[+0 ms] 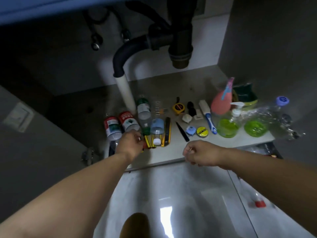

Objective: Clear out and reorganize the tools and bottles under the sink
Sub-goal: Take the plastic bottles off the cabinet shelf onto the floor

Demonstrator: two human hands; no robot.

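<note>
Cabinet floor point(171, 86): bottles lying at the left, small tools mid-row, soap bottles at the right.

Your left hand point(132, 143) is at the near ends of the yellow-and-black tools point(148, 143), fingers curled down over them. I cannot tell whether it grips or only touches, because the hand hides the contact. Your right hand point(200, 153) hovers at the front edge, well apart from the tools, fingers loosely curled. There is a small glint between them, but I cannot tell if anything is held.

Judged step: squaring these tools just beside the blue-label bottle point(157, 129).

- Take them by the handles.
- Slide rather than lift.
- Keep them parallel to the yellow knife point(166, 133).
- The red-label bottle point(127, 121), lying on its side by your knuckles, will likely roll if nudged, so steady it with your right hand.
</note>
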